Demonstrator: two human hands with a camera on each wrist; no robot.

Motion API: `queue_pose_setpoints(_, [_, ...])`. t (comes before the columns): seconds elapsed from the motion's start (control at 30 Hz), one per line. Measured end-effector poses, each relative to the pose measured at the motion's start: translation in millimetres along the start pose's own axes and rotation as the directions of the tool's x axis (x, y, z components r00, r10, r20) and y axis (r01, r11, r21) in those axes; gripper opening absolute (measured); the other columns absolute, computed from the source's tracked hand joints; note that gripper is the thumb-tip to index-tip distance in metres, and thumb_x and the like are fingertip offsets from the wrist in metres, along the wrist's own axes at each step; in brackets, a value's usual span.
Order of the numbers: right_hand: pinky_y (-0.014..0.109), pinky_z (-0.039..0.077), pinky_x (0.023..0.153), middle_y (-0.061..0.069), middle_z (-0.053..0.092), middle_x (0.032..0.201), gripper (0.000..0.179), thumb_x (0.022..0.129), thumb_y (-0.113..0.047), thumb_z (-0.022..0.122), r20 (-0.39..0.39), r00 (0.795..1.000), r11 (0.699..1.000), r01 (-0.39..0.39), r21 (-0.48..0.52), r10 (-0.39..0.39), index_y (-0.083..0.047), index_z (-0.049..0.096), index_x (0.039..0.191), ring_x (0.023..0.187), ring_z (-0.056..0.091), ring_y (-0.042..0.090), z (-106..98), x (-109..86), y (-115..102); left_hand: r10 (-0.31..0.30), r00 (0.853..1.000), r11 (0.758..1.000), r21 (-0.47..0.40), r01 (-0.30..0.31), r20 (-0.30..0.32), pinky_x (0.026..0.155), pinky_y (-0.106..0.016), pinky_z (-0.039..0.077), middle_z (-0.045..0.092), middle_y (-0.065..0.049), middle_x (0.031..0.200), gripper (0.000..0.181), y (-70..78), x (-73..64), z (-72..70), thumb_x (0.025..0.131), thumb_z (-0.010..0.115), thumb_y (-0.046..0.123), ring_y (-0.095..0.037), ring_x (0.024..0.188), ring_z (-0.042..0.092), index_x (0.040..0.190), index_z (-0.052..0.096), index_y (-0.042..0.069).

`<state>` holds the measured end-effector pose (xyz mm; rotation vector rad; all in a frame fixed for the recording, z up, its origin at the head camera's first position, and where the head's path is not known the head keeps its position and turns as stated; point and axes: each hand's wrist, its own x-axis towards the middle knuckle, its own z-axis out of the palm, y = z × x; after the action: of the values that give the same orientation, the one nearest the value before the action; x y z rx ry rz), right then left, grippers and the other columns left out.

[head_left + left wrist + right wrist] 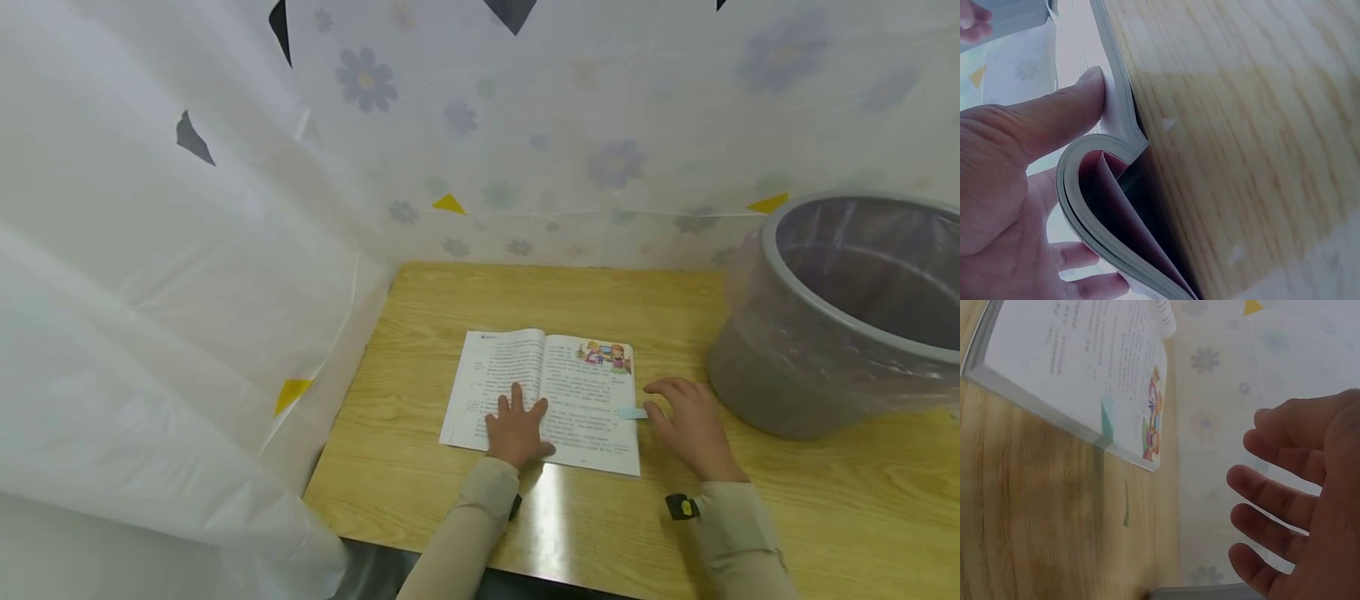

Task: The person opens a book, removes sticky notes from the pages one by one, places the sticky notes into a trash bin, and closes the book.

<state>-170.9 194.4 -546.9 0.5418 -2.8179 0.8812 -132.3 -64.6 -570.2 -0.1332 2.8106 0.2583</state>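
Observation:
A thick book (581, 383) lies spread on the table, its pages printed with text and a colourful picture at the upper right corner. My left hand (517, 433) presses on it across the lower middle, fingers spread; the left wrist view shows the thumb (1079, 106) on one page and the pages (1075, 187) bulging beside the spine. From the right page's outer edge sticks a pale blue-green tab (632, 413). Just right of it my right hand (690, 421) hovers with loosely bent fingers (1272, 494), holding nothing and apart from the page in the right wrist view.
A large grey bin (787, 383) lined with clear plastic stands on the wooden table (420, 308) to the right, close beside my right hand. White sheeting (225, 275) hangs along the left, and a flower-patterned sheet (510, 150) covers the back.

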Motion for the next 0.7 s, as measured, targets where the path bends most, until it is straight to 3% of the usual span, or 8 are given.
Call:
queue_pose_setpoints(0.13, [0.063,0.037,0.101,0.029,0.061,0.124,0.030,0.094,-0.016,0.063,0.109,0.993,0.999,-0.034,-0.041,0.038,0.001,0.066,0.119,0.117,0.053,0.048,6,1.7,11,0.002,1.000,1.000,0.010,-0.002,-0.003,0.102,-0.060,0.043,0.022,-0.013,0.165,0.082,-0.3,-1.1,0.2,0.076,0.079,0.051,-0.036,0.143,0.033,0.149,0.043,0.037])
queue_pose_setpoints(0.27, [0.066,0.039,0.097,0.033,0.057,0.129,0.036,0.095,-0.019,0.061,0.197,0.975,0.994,-0.089,-0.065,0.101,0.001,0.063,0.125,0.118,0.051,0.052,14,1.8,22,0.007,1.000,1.000,0.015,-0.006,-0.012,0.101,-0.060,0.044,0.022,-0.014,0.165,0.083,-0.9,-0.6,1.8,0.076,0.080,0.052,-0.036,0.142,0.034,0.149,0.043,0.037])
queue_pose_setpoints(0.7, [0.066,0.041,0.096,0.035,0.054,0.129,0.040,0.093,-0.018,0.061,0.260,0.956,0.991,-0.130,-0.045,0.137,0.002,0.061,0.128,0.117,0.051,0.053,26,3.0,36,0.008,1.000,1.000,0.005,-0.008,-0.004,0.103,-0.060,0.043,0.021,-0.013,0.165,0.083,-2.1,2.8,2.7,0.076,0.080,0.052,-0.036,0.142,0.033,0.149,0.043,0.037])
